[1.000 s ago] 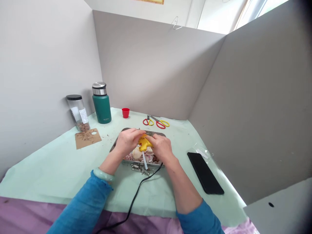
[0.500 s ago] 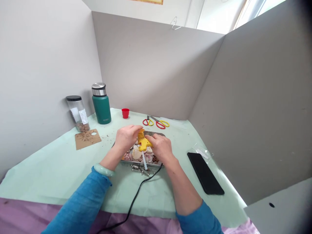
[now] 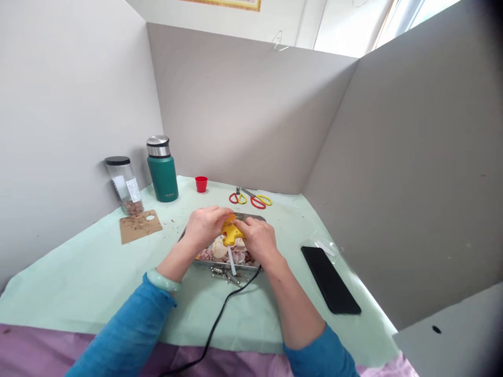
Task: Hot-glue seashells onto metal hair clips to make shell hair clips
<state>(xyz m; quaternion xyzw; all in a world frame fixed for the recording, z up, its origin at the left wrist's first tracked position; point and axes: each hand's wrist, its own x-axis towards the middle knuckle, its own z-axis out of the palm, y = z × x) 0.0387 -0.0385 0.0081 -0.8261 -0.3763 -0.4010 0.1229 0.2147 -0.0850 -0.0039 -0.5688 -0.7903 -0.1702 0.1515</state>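
Observation:
A yellow hot glue gun (image 3: 232,235) is gripped in my right hand (image 3: 257,236), over a metal tray (image 3: 253,215) of seashells (image 3: 218,248). A whitish glue stick (image 3: 231,260) sticks out of its back end towards me, and a black cord (image 3: 220,313) runs from beneath my right hand to the table's near edge. My left hand (image 3: 207,225) is closed at the gun's far end, thumb and fingers pinched together. An orange-yellow bit shows by its fingertips; whether it is a separate piece is unclear.
Small metal pieces (image 3: 225,274) lie before the tray. Behind are scissors (image 3: 259,200), smaller red-and-yellow-handled cutters (image 3: 238,197) and a red cup (image 3: 201,184). A green flask (image 3: 162,178), a jar (image 3: 126,188) and a brown card (image 3: 140,227) stand left; a black phone (image 3: 330,280) lies right.
My left fingertips have come slightly lower and closer to the glue gun, covering more of the orange-yellow bit. The view has shifted a little; my right hand keeps its hold.

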